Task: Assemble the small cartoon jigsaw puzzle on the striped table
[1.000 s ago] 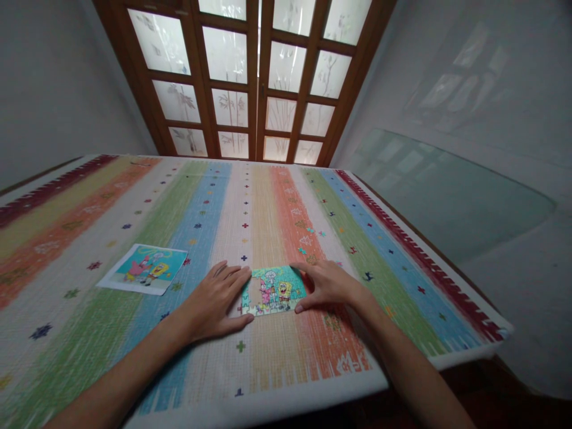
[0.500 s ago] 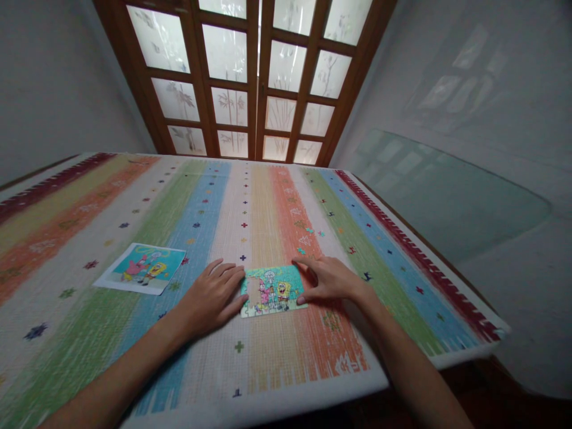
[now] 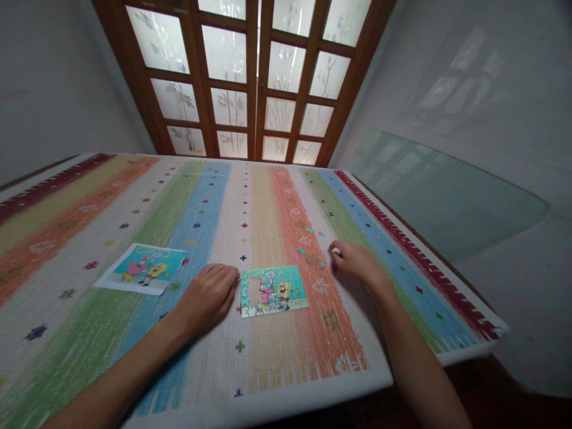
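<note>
A nearly filled cartoon jigsaw puzzle lies flat on the striped cloth, with a bare tan gap in its left part. My left hand rests at the puzzle's left edge, fingers curled together and their undersides hidden. To the right of the puzzle, my right hand is closed with bent fingers, apart from it. A small pink bit shows under its fingertips; whether it is gripped is unclear. Several loose puzzle pieces lie just left of and beyond that hand.
A printed reference picture of the same cartoon characters lies left of my left hand. The striped tablecloth covers the table, whose front edge is near me. Wooden glazed doors stand behind, and a glass panel is at the right wall.
My right hand has left the puzzle's right edge and moved right, its fingers curling in. My left hand has drawn slightly left and its fingers have closed. The puzzle has stayed put.
</note>
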`<action>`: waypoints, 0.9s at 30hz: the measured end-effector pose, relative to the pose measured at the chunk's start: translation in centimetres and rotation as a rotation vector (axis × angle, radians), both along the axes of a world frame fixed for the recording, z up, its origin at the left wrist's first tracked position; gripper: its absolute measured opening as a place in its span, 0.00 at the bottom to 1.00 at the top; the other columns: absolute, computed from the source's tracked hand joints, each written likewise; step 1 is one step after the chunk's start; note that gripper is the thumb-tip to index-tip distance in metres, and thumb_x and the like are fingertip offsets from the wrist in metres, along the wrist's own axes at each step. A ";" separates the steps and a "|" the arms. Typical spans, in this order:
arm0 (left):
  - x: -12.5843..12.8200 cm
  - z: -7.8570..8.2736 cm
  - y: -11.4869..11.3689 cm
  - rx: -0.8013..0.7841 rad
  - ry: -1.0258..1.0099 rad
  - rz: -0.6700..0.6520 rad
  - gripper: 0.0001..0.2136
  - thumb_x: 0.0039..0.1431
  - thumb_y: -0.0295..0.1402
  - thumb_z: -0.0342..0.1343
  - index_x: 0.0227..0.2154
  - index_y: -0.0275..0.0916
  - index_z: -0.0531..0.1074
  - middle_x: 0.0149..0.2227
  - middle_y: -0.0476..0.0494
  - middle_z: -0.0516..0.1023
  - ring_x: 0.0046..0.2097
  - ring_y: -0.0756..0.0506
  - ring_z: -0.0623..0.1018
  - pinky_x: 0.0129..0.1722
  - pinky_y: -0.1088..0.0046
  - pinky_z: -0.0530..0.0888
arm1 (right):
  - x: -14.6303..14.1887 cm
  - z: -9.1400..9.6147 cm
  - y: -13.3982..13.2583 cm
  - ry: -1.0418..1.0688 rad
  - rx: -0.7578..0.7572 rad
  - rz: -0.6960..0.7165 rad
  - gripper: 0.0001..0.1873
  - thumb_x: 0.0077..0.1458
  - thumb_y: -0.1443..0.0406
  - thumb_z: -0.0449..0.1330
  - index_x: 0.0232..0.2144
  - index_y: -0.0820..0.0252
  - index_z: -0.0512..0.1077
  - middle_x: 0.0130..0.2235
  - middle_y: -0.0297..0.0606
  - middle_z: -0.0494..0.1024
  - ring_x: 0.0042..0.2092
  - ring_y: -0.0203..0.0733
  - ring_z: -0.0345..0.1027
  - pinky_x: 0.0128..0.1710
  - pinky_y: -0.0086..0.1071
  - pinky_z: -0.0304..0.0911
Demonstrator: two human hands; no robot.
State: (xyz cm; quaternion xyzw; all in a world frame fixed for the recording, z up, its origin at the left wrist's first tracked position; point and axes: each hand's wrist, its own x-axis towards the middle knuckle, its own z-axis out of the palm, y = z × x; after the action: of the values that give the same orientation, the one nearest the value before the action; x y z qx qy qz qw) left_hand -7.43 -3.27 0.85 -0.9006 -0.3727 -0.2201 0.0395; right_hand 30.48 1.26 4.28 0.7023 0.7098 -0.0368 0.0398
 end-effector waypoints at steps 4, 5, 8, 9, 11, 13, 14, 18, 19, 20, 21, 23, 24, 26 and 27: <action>0.1 0.1 -0.1 0.013 -0.001 -0.002 0.12 0.72 0.28 0.41 0.39 0.38 0.69 0.37 0.38 0.78 0.40 0.39 0.76 0.42 0.58 0.73 | 1.1 -0.3 0.3 0.039 -0.027 -0.007 0.20 0.62 0.68 0.51 0.50 0.59 0.78 0.47 0.51 0.82 0.46 0.52 0.75 0.39 0.35 0.62; 0.1 0.2 -0.1 0.011 -0.001 -0.003 0.12 0.72 0.28 0.40 0.39 0.38 0.69 0.37 0.38 0.78 0.40 0.39 0.76 0.42 0.58 0.73 | 1.2 -0.3 0.3 0.060 -0.039 0.014 0.20 0.61 0.69 0.50 0.50 0.59 0.77 0.46 0.50 0.82 0.46 0.51 0.75 0.39 0.35 0.61; 0.1 0.3 -0.1 -0.003 -0.007 0.007 0.12 0.72 0.28 0.40 0.39 0.38 0.70 0.37 0.38 0.78 0.39 0.39 0.76 0.41 0.58 0.73 | 1.7 -0.2 0.4 0.145 -0.084 0.097 0.20 0.60 0.71 0.50 0.49 0.60 0.77 0.43 0.47 0.83 0.42 0.47 0.75 0.40 0.34 0.61; 0.1 0.3 -0.1 -0.009 -0.009 0.013 0.12 0.71 0.28 0.40 0.39 0.39 0.70 0.36 0.39 0.78 0.38 0.39 0.75 0.41 0.58 0.73 | 1.8 -0.2 0.4 0.172 -0.104 0.124 0.19 0.59 0.71 0.50 0.47 0.61 0.77 0.42 0.47 0.83 0.41 0.46 0.75 0.40 0.33 0.61; 0.1 0.2 -0.2 -0.020 -0.011 0.023 0.11 0.70 0.28 0.41 0.38 0.39 0.70 0.36 0.39 0.78 0.38 0.40 0.75 0.40 0.59 0.72 | 2.1 0.0 0.3 0.218 -0.143 0.156 0.17 0.58 0.72 0.50 0.43 0.61 0.77 0.41 0.47 0.83 0.40 0.45 0.74 0.39 0.32 0.62; 0.1 0.1 -0.2 -0.029 -0.010 0.032 0.11 0.70 0.27 0.42 0.38 0.39 0.69 0.35 0.40 0.77 0.37 0.40 0.75 0.40 0.60 0.72 | 2.3 0.2 0.2 0.257 -0.167 0.168 0.15 0.57 0.72 0.52 0.41 0.60 0.77 0.39 0.45 0.82 0.39 0.44 0.74 0.38 0.32 0.62; 0.0 0.1 -0.2 -0.032 -0.009 0.036 0.10 0.70 0.27 0.42 0.38 0.39 0.69 0.35 0.40 0.77 0.37 0.40 0.75 0.40 0.60 0.72 | 2.2 0.3 0.2 0.279 -0.172 0.177 0.14 0.57 0.71 0.53 0.41 0.60 0.76 0.37 0.43 0.82 0.37 0.44 0.73 0.37 0.32 0.62; 0.0 -0.1 -0.3 -0.047 -0.003 0.031 0.10 0.70 0.27 0.41 0.39 0.39 0.68 0.34 0.40 0.76 0.36 0.41 0.75 0.39 0.62 0.71 | 1.4 0.5 -0.1 0.356 -0.171 0.297 0.09 0.60 0.66 0.57 0.41 0.59 0.75 0.35 0.40 0.80 0.36 0.43 0.72 0.39 0.33 0.62; 0.0 -0.1 -0.3 -0.054 -0.002 0.031 0.10 0.70 0.26 0.41 0.39 0.39 0.68 0.35 0.40 0.76 0.36 0.41 0.75 0.38 0.62 0.71 | 1.1 0.5 -0.1 0.366 -0.172 0.325 0.08 0.60 0.66 0.57 0.41 0.59 0.75 0.35 0.41 0.80 0.36 0.43 0.72 0.39 0.33 0.62; 0.0 -0.1 -0.3 -0.061 -0.003 0.036 0.10 0.70 0.26 0.41 0.40 0.39 0.68 0.35 0.40 0.76 0.37 0.41 0.75 0.39 0.62 0.71 | 0.8 0.5 -0.2 0.375 -0.176 0.346 0.08 0.61 0.65 0.57 0.40 0.60 0.75 0.35 0.40 0.79 0.36 0.42 0.71 0.39 0.33 0.62; 0.1 -0.1 -0.3 -0.068 -0.004 0.043 0.10 0.70 0.26 0.40 0.40 0.39 0.67 0.35 0.40 0.76 0.37 0.40 0.75 0.39 0.62 0.71 | 0.6 0.4 -0.2 0.383 -0.183 0.359 0.07 0.61 0.65 0.58 0.40 0.60 0.74 0.35 0.40 0.79 0.35 0.42 0.70 0.38 0.33 0.62; 0.2 0.0 -0.3 -0.079 -0.003 0.058 0.10 0.71 0.27 0.40 0.41 0.38 0.67 0.37 0.39 0.76 0.39 0.40 0.75 0.40 0.61 0.72 | 0.3 0.1 -0.2 0.399 -0.196 0.369 0.05 0.61 0.65 0.59 0.39 0.60 0.73 0.34 0.38 0.78 0.34 0.41 0.69 0.37 0.33 0.61; 0.2 0.0 -0.4 -0.084 0.001 0.060 0.10 0.71 0.27 0.40 0.42 0.38 0.67 0.38 0.38 0.76 0.40 0.39 0.76 0.41 0.60 0.72 | 0.3 -0.1 -0.2 0.403 -0.191 0.370 0.04 0.61 0.65 0.59 0.38 0.60 0.72 0.34 0.38 0.77 0.34 0.41 0.68 0.36 0.32 0.61; 0.3 0.0 -0.3 -0.092 0.013 0.048 0.10 0.72 0.29 0.40 0.42 0.37 0.67 0.40 0.37 0.76 0.42 0.38 0.76 0.42 0.59 0.73 | 0.2 -0.4 -0.2 0.401 -0.162 0.367 0.03 0.60 0.66 0.61 0.37 0.60 0.71 0.36 0.39 0.76 0.36 0.41 0.68 0.37 0.32 0.61; 0.3 -0.1 -0.3 -0.092 0.020 0.036 0.10 0.72 0.30 0.41 0.42 0.38 0.67 0.41 0.36 0.77 0.43 0.38 0.76 0.43 0.58 0.73 | 0.2 -0.6 -0.1 0.398 -0.148 0.364 0.03 0.59 0.66 0.61 0.36 0.60 0.71 0.37 0.40 0.75 0.36 0.41 0.68 0.38 0.32 0.62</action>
State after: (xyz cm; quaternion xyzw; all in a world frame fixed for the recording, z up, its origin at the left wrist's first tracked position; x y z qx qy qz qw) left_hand -7.17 -3.61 0.79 -0.8968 -0.3980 -0.1931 0.0055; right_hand 30.69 1.11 3.72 0.5374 0.8135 -0.2180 -0.0432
